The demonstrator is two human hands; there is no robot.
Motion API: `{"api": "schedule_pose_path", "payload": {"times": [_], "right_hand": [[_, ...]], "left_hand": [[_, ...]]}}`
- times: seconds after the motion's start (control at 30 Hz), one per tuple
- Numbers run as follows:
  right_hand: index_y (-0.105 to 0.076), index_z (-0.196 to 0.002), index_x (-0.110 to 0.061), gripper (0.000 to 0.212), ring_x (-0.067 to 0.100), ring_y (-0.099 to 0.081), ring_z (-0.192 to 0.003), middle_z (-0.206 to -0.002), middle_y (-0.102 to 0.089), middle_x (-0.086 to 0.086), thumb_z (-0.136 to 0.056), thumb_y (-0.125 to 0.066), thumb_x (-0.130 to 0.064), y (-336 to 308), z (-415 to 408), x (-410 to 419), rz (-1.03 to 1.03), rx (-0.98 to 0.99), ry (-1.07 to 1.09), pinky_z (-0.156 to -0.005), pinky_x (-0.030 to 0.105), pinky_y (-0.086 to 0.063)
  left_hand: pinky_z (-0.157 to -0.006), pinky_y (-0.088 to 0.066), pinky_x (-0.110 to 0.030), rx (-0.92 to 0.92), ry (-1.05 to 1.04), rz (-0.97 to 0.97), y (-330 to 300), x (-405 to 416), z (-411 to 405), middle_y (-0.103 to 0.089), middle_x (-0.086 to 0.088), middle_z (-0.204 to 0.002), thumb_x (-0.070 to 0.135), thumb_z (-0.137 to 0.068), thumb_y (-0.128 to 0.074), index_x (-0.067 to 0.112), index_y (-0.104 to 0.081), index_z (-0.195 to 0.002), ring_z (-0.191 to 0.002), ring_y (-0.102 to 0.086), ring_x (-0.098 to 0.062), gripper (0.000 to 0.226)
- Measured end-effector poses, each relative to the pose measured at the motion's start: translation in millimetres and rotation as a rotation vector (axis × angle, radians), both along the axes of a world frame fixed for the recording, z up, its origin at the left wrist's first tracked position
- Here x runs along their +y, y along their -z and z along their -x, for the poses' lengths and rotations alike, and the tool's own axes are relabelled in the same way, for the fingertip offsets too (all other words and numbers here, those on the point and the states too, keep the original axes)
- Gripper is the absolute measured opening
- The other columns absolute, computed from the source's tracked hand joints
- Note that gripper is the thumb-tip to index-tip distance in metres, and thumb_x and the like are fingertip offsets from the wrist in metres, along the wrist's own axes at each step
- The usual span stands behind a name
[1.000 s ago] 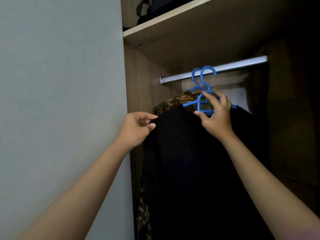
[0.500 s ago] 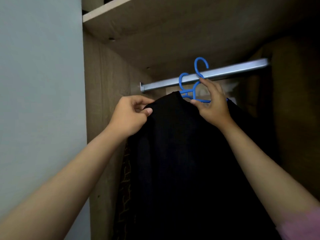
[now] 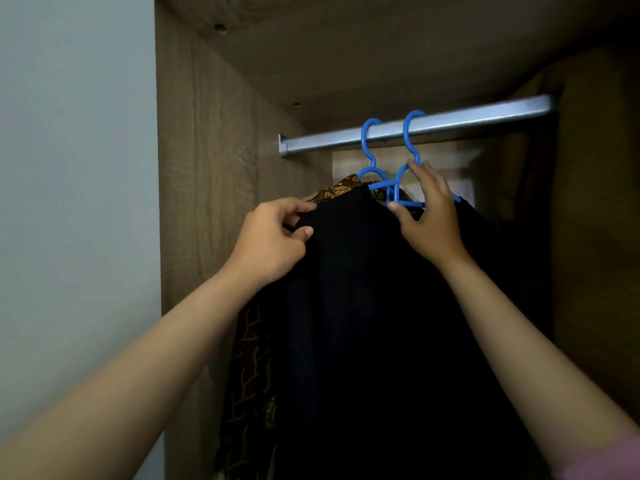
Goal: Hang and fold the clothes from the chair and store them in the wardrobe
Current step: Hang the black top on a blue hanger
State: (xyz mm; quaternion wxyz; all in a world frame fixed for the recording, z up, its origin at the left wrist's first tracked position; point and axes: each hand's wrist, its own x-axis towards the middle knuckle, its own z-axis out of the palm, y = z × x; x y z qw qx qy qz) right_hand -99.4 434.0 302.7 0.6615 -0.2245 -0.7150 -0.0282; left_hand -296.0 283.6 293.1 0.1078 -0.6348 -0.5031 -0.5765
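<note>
The right hand (image 3: 427, 216) reaches up to the blue hanger (image 3: 403, 181) carrying the black garment (image 3: 381, 323), fingertips on the hanger's neck and thumb pinching its lower bar. Its hook is over the metal rail (image 3: 450, 124), with a 2nd blue hanger (image 3: 370, 161) just beside it on the left, the 2 nearly touching. To the right of the hand the rail runs bare to the dark right wall of the wardrobe (image 3: 214, 150), so there is room on that side; to the left the wooden side panel stands close, with only a narrow gap past the clothes.

The left hand (image 3: 273, 240) is raised to the same height, fingers curled and thumb pressed against them, pinching the garment's left shoulder edge. Both forearms stretch upward and forward, bare, with a pink sleeve (image 3: 602, 459) showing at the lower right corner.

The black garment hangs straight down from the rail, plain and very dark. Behind it, a brown patterned batik shirt (image 3: 337, 188) peeks out at the shoulder and along the left edge.
</note>
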Motion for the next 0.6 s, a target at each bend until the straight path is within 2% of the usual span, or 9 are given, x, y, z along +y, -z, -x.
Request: {"api": "schedule_pose_path", "payload": {"times": [0.1,0.2,0.3,0.4,0.5,0.6], "right_hand": [[-0.037,-0.145,-0.019,0.064,0.020,-0.029,-0.141,-0.151,-0.036,0.005,-0.088,-0.066,-0.019,4,1,-7,0.036,0.025,-0.014,-0.108,0.024,-0.025],[-0.037,-0.145,-0.019,0.059,0.018,-0.032,-0.139,-0.149,-0.038,0.003,-0.091,-0.062,-0.019,14,10,-20,0.098,0.106,-0.011,-0.107,0.022,-0.026],[-0.040,-0.143,-0.015,0.056,0.021,-0.035,-0.137,-0.148,-0.040,0.007,-0.091,-0.059,-0.017,27,26,-37,0.044,0.141,-0.018,-0.112,0.030,-0.029],[-0.043,-0.141,-0.010,0.054,0.027,-0.036,-0.137,-0.145,-0.042,0.013,-0.089,-0.054,-0.020,40,41,-53,-0.023,0.119,-0.040,-0.113,0.039,-0.031],[-0.045,-0.140,-0.010,0.053,0.026,-0.038,-0.137,-0.144,-0.044,0.014,-0.089,-0.051,-0.024,56,49,-78,-0.023,0.103,-0.084,-0.112,0.037,-0.031],[-0.044,-0.141,-0.012,0.053,0.024,-0.039,-0.135,-0.144,-0.045,0.012,-0.090,-0.052,-0.023,75,49,-115,0.009,0.066,-0.123,-0.111,0.040,-0.034]], "left_hand": [[-0.058,-0.044,-0.015,-0.047,0.016,0.001,8,-3,-1,-0.054,0.008,-0.076,0.003,-0.084,-0.065,0.028,-0.063,-0.109,-0.048,-0.049,0.003,0.035],[-0.058,-0.046,-0.016,-0.066,0.002,0.037,19,-8,-4,-0.059,0.004,-0.078,0.004,-0.084,-0.065,0.024,-0.062,-0.114,-0.051,-0.053,0.002,0.036],[-0.058,-0.047,-0.021,-0.068,-0.013,0.065,36,-15,-8,-0.063,-0.004,-0.080,0.007,-0.084,-0.065,0.020,-0.062,-0.117,-0.055,-0.055,-0.007,0.035],[-0.056,-0.046,-0.018,-0.069,-0.033,0.087,51,-27,-14,-0.059,0.001,-0.074,0.011,-0.085,-0.066,0.021,-0.061,-0.115,-0.053,-0.053,-0.003,0.032],[-0.055,-0.046,-0.014,-0.057,-0.063,0.103,67,-52,-19,-0.058,0.004,-0.071,0.011,-0.085,-0.066,0.023,-0.058,-0.117,-0.051,-0.051,0.001,0.035],[-0.057,-0.044,-0.016,-0.055,-0.124,0.117,86,-92,-22,-0.058,0.006,-0.069,0.012,-0.084,-0.066,0.024,-0.058,-0.116,-0.052,-0.050,0.001,0.035]]}}
